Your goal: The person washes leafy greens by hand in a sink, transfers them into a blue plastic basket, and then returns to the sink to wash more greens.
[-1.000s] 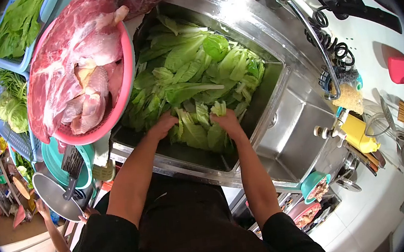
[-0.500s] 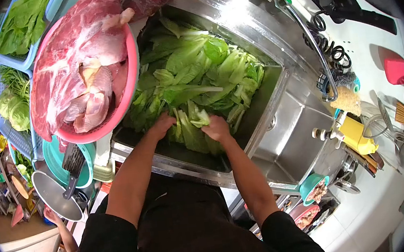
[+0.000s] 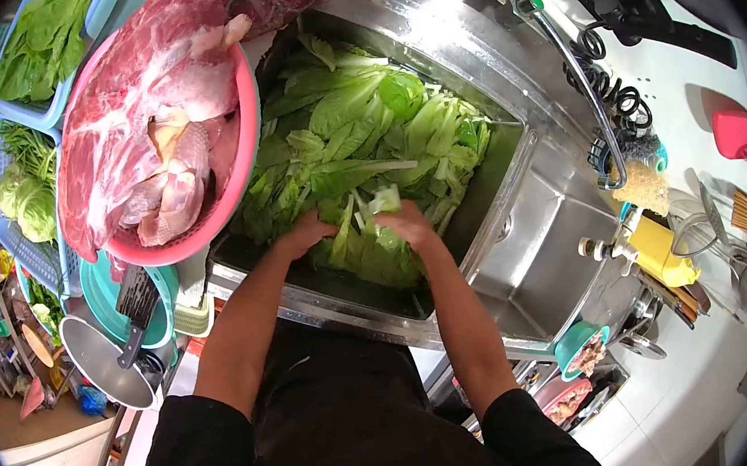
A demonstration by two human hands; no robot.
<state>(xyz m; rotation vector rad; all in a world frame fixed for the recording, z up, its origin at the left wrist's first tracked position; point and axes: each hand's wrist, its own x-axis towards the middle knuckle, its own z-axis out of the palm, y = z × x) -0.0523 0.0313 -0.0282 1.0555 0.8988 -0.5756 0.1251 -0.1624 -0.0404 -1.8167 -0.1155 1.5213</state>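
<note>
Green lettuce leaves (image 3: 351, 108) fill the large metal sink basin (image 3: 501, 188) in front of me. My left hand (image 3: 308, 233) is at the near side of the pile, its fingers closed on the edge of a bunch of leaves; the fingertips are partly hidden in the greens. Across from it, my right hand (image 3: 407, 224) is closed round the same bunch, and a pale cut stem end (image 3: 384, 200) pokes up beside its fingers. Between both hands hang broad loose leaves (image 3: 358, 257).
On the left, a pink basket (image 3: 251, 137) holds large raw meat (image 3: 148, 84). A cleaver (image 3: 137, 303) lies across a teal basin (image 3: 107, 297) beside a metal bowl (image 3: 99, 353). To the right are a second sink (image 3: 546, 233) and a curved faucet (image 3: 575, 75).
Both hands have shifted slightly right and turned inward with the lettuce bunch. The other person's hand at the lower left has gone out of view.
</note>
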